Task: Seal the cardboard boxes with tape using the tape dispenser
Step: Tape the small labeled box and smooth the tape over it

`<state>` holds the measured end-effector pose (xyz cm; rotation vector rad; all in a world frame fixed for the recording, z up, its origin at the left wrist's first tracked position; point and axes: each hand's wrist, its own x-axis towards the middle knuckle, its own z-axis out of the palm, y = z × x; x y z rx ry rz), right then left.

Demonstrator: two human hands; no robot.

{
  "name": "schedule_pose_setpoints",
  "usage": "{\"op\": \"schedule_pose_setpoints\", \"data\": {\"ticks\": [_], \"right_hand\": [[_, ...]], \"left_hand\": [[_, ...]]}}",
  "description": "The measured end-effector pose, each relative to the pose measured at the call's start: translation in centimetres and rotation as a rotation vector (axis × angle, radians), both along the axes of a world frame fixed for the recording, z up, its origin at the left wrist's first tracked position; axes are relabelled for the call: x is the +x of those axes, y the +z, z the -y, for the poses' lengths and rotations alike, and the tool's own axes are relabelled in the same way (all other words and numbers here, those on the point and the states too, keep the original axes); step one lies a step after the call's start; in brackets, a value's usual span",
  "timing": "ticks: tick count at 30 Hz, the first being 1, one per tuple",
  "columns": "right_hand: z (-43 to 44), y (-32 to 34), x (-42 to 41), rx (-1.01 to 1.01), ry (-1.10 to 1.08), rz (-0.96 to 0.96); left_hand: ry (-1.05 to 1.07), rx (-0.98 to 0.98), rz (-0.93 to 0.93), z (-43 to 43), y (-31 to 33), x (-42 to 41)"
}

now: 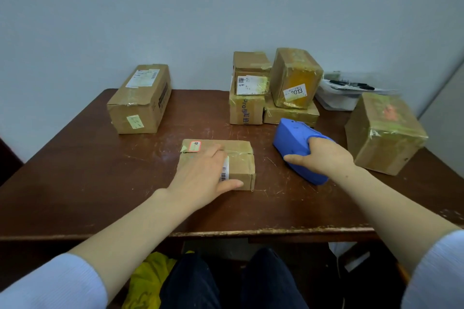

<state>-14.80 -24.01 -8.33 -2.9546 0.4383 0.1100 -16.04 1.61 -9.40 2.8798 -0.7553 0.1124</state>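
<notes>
Left hand (200,178) flat on the small cardboard box (242,167), right hand (324,155) gripping the blue tape dispenser (291,138).

Nearest the camera, both forearms reach out of pale blue sleeves (50,283) over the edge of the brown table (100,170). The left hand lies spread on the small box near the table's middle, fingers straight across its taped top and thumb along its near right edge, partly covering a barcode label. Just right of the box, and apart from it, the right hand's fingers curl through the dispenser's handle with the thumb laid along its side; the dispenser rests on the table. Farther back a long box (143,100) lies at the left, a stack of taped boxes (248,108) stands at the back centre, and a larger taped box (384,133) sits at the right.
</notes>
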Motion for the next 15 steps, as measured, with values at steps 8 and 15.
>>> {"op": "schedule_pose_setpoints", "data": {"ticks": [8,15], "right_hand": [[2.0,0.5,0.3,0.189,-0.032,0.126],[2.6,4.3,-2.1,1.103,0.016,0.239]], "left_hand": [[-0.017,0.151,0.032,1.4,0.0,0.1],[0.184,-0.55,-0.248,2.6,2.6,1.1]]}}
